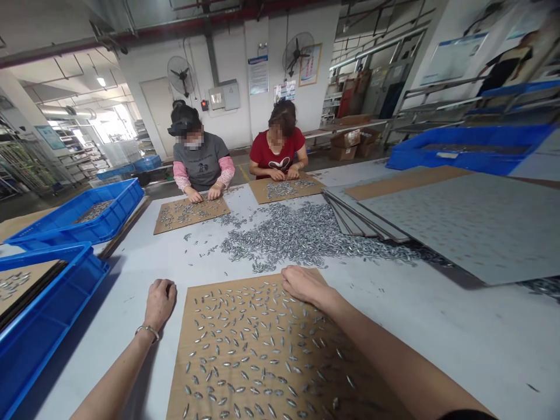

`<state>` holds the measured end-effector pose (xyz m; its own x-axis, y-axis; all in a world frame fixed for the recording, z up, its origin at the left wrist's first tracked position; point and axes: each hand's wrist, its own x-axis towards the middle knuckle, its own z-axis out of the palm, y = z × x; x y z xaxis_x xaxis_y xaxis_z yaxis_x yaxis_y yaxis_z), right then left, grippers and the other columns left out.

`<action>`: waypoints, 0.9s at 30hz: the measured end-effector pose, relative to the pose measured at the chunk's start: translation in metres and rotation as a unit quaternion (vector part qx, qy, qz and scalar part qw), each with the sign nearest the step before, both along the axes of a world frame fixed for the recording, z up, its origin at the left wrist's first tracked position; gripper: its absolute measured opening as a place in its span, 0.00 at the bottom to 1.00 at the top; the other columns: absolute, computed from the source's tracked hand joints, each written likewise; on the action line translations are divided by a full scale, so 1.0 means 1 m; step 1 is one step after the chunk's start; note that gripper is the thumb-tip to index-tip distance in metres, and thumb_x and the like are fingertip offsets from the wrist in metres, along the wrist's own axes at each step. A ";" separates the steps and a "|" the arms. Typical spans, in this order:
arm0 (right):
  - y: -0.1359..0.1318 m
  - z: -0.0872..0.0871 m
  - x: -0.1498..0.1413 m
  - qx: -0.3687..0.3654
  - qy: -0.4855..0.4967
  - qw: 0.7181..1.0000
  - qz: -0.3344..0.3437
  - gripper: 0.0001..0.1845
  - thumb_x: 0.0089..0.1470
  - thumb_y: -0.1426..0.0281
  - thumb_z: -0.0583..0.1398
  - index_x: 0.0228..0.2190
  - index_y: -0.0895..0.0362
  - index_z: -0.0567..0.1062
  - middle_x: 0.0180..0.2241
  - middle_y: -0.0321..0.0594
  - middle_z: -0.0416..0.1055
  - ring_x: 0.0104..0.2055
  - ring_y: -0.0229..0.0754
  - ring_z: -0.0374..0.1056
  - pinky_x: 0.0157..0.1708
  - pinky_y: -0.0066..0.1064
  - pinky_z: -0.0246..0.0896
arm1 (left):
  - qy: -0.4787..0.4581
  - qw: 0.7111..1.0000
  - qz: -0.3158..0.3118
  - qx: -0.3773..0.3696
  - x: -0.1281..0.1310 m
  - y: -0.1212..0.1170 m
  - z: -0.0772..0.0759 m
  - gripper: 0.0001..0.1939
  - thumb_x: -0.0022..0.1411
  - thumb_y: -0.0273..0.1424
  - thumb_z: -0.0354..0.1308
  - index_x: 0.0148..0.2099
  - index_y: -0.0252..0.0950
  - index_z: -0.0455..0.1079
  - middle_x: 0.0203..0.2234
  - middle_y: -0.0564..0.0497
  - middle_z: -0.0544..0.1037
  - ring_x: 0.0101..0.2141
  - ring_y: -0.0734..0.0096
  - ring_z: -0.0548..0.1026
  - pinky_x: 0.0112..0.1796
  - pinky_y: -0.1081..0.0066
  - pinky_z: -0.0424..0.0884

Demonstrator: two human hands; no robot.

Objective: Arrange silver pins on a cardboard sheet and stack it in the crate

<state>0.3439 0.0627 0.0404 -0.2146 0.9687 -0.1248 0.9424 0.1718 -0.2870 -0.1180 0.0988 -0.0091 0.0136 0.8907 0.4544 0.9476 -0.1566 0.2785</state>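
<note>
— If bumped by the right grip [301, 283], any risk to metal pieces [237, 364] on the cardboard [181, 350]?
— Perhaps sliding askew. Curled, like the left grip [160, 302]; can't tell about pinching in either.

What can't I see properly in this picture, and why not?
All in the head view:
1. What is under the right hand: the hand itself hides it.
2. What is under the left hand: hidden the same way.
3. Near end of the cardboard sheet: cut off by the bottom edge.
4. Part of the metal pile: blocked by the big gray board.
5. Writing on the wall poster: too small.
</note>
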 end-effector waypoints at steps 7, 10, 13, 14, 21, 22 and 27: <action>0.011 0.001 0.008 -0.010 0.046 0.998 -0.031 0.08 0.61 0.71 0.59 0.33 0.56 0.78 0.35 0.40 0.79 0.38 0.40 0.71 0.33 0.27 0.50 | -0.001 1.000 -0.005 -0.002 -0.001 0.001 0.000 0.15 0.66 0.40 0.48 0.39 0.39 0.73 0.37 0.41 0.78 0.42 0.49 0.75 0.52 0.51 0.71; 0.003 0.000 0.012 0.005 0.046 0.998 -0.042 0.08 0.62 0.70 0.58 0.33 0.55 0.77 0.35 0.40 0.78 0.38 0.40 0.70 0.33 0.28 0.49 | 0.000 1.000 -0.005 -0.003 0.000 0.002 0.000 0.15 0.66 0.40 0.48 0.39 0.39 0.73 0.37 0.41 0.78 0.42 0.49 0.75 0.52 0.51 0.71; -0.009 -0.002 0.011 -0.001 0.027 0.999 -0.045 0.11 0.62 0.70 0.58 0.27 0.56 0.74 0.29 0.40 0.73 0.32 0.41 0.66 0.31 0.31 0.46 | 0.001 1.000 -0.003 -0.006 0.000 0.002 0.000 0.15 0.66 0.40 0.48 0.40 0.39 0.73 0.37 0.41 0.78 0.43 0.49 0.75 0.52 0.52 0.71; -0.013 -0.003 0.009 -0.004 0.018 0.999 -0.047 0.12 0.62 0.70 0.58 0.26 0.56 0.73 0.27 0.40 0.71 0.31 0.41 0.65 0.30 0.32 0.45 | 0.001 1.000 -0.002 -0.007 0.001 0.002 0.000 0.15 0.66 0.40 0.48 0.40 0.39 0.73 0.37 0.40 0.78 0.43 0.49 0.75 0.52 0.52 0.71; -0.016 -0.003 0.005 -0.023 -0.001 0.999 -0.037 0.13 0.60 0.72 0.58 0.23 0.55 0.68 0.25 0.38 0.66 0.28 0.39 0.60 0.27 0.32 0.41 | 0.007 1.000 0.002 -0.007 0.002 0.001 0.001 0.16 0.66 0.39 0.48 0.40 0.38 0.74 0.38 0.40 0.78 0.43 0.48 0.75 0.52 0.51 0.71; -0.016 -0.003 0.006 -0.024 -0.001 0.999 -0.035 0.14 0.60 0.71 0.58 0.23 0.55 0.68 0.25 0.38 0.66 0.28 0.39 0.61 0.27 0.32 0.41 | 0.008 1.000 0.002 -0.006 0.002 0.001 0.001 0.16 0.66 0.39 0.48 0.40 0.38 0.74 0.38 0.40 0.78 0.43 0.48 0.75 0.51 0.51 0.71; -0.010 -0.003 0.009 -0.005 -0.005 0.999 -0.050 0.15 0.65 0.69 0.56 0.26 0.56 0.72 0.28 0.42 0.72 0.32 0.40 0.66 0.30 0.31 0.44 | 0.007 1.000 0.002 0.000 0.000 0.001 -0.001 0.14 0.66 0.38 0.49 0.39 0.39 0.74 0.37 0.41 0.78 0.42 0.50 0.75 0.51 0.53 0.72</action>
<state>0.3529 0.0528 0.0370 -0.1158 0.9838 -0.1368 0.9575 0.0739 -0.2789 -0.1180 0.1002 -0.0100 0.0155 0.8909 0.4540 0.9521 -0.1518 0.2653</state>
